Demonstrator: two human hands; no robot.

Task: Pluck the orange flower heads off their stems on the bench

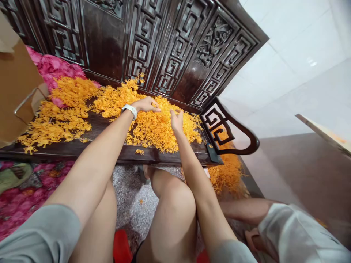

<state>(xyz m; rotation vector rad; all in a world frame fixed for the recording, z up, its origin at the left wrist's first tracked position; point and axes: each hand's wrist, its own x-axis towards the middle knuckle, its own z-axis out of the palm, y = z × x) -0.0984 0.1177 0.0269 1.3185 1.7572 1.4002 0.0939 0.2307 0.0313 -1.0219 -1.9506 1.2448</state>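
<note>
A broad heap of small orange artificial flower pieces (153,128) lies on the dark wooden bench seat (101,126). My left hand (146,104), with a white band (129,111) on its wrist, reaches over the back of the heap. Its fingers are loosely bent, with a gap between them, and I see no piece clearly held. Facing it from the right, my right hand (177,120) is at the heap with thumb and fingers apart. Its lower fingers are partly hidden. A little space separates the two hands.
More orange pieces (60,120) and pink flowers (59,69) lie left, beside a cardboard box (19,87). The carved backrest (104,44) and armrest (233,135) bound the bench. Below are pink flowers (49,190), an orange pile (227,171) and another person's leg (246,211).
</note>
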